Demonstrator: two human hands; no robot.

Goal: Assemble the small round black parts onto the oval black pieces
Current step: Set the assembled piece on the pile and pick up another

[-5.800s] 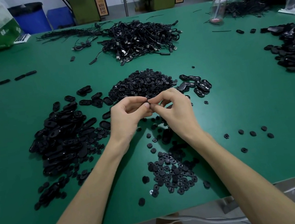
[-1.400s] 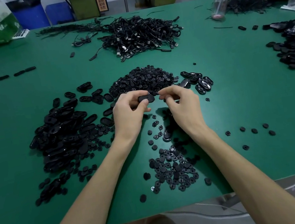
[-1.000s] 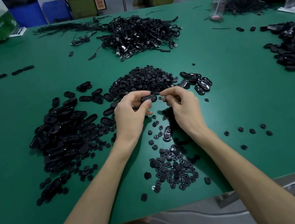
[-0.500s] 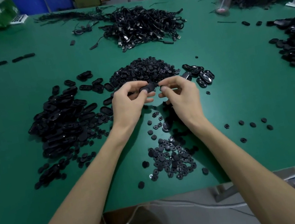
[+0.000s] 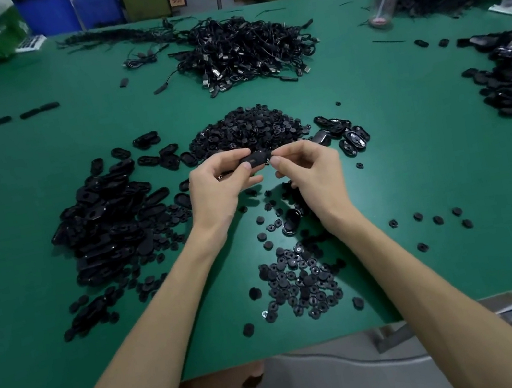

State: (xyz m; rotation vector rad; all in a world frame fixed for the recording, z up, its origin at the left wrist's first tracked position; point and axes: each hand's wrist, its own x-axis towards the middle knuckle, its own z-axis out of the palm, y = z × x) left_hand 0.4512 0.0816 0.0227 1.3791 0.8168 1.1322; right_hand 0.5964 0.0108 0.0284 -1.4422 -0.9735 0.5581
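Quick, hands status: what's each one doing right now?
Left hand: grips an oval black piece.
Right hand: fingertips pinch that piece's right end; whether anything sits between them cannot be told.

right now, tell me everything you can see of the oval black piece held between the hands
The oval black piece is small, dark and slightly glossy, like moulded plastic. It is held roughly level, long axis left to right, above the green table. The left hand grips its left end between thumb and fingers; the right hand pinches at its right end.
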